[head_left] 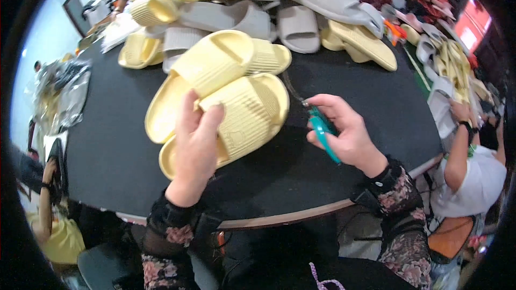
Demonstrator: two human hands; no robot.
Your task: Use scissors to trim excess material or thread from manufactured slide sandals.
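Two pale yellow slides with ribbed straps lie side by side in front of me, the farther slide (215, 67) and the nearer slide (244, 121). My left hand (196, 147) is over their near left part, thumb and index finger closed at the nearer slide's strap edge; its other fingers are hidden. To the right of the slides, my right hand (346, 134) is wrapped round a small pair of teal-handled nippers (321, 129). Their metal tip points away from me and left, apart from the slides. Another yellow slide (269, 56) lies just behind the pair.
Yellow and grey slides, among them a grey slide (299, 29), are heaped at the far side of the black table (344, 193). More footwear lies at the right, near a co-worker in white (467, 182). Clear plastic bags (62, 94) are at the left. Other people sit around.
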